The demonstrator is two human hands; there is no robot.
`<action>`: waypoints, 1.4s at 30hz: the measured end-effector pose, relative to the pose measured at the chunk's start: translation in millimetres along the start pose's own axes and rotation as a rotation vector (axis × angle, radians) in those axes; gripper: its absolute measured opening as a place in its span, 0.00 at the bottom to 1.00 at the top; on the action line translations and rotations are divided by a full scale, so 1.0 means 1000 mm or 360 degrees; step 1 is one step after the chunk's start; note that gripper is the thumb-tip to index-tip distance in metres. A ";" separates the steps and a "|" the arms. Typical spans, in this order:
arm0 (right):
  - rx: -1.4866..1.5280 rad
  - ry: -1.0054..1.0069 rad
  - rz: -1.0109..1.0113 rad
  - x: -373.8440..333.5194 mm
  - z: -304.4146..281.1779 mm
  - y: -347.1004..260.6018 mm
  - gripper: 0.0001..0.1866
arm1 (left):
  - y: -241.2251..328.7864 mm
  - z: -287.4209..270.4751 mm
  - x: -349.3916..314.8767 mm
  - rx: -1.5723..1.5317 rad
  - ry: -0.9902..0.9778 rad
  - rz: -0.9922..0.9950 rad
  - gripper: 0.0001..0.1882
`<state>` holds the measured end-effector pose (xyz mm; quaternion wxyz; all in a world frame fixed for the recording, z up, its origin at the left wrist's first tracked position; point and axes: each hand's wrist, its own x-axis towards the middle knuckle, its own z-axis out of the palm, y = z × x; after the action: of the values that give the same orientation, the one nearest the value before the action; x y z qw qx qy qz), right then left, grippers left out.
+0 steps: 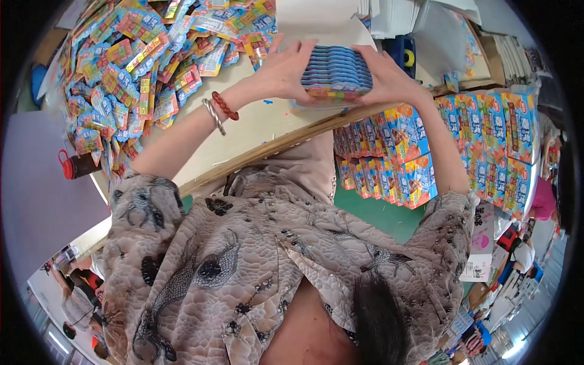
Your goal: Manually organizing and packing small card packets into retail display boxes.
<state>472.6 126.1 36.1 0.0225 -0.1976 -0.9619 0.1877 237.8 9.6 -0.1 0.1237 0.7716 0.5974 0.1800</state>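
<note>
- Near the front edge of the desk [243, 137], we hold a stack of blue packets [336, 70] between our left hand [285, 72] and our right hand [389, 79]; whether it rests on the desk, we cannot tell.
- Both hands are curved around the opposite ends and press toward each other, it seems so that the packets keep in line and do not slide.
- The held packets are piled closely, one upon another, probably because even edges are easier to grip as one block.
- On the desk's left part spreads a loose pile of colourful packets [128, 79], perhaps put there to be within our reach.
- At our right, blue and orange packages [404, 164] stand in tight rows, we think so that they support each other.
</note>
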 end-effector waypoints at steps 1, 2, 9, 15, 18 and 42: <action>-0.0003 -0.0020 -0.0002 0.003 0.004 0.001 0.48 | 0.000 0.002 0.000 0.0109 -0.0059 -0.0052 0.57; 0.0009 -0.0018 0.0005 0.006 0.008 0.000 0.48 | 0.001 0.005 0.001 0.0109 -0.0072 -0.0049 0.57; -0.0701 -0.0553 0.0257 0.021 0.022 -0.017 0.58 | 0.001 -0.010 0.024 0.0324 -0.0655 -0.0110 0.53; -0.0694 0.0126 -0.0081 -0.005 0.024 -0.007 0.56 | 0.016 -0.015 0.036 0.0211 -0.0771 -0.0103 0.44; -0.0532 0.0330 -0.0201 -0.009 0.011 -0.034 0.35 | 0.007 -0.010 0.032 0.0221 -0.0678 0.0009 0.44; -0.0247 0.0928 0.0221 -0.020 0.027 -0.073 0.11 | 0.038 0.037 -0.008 0.0282 -0.0169 0.0024 0.66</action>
<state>460.9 47.0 39.0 0.2696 -0.3094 -0.9106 0.0500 285.5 -7.4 -19.1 0.0852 0.7925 0.5977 0.0862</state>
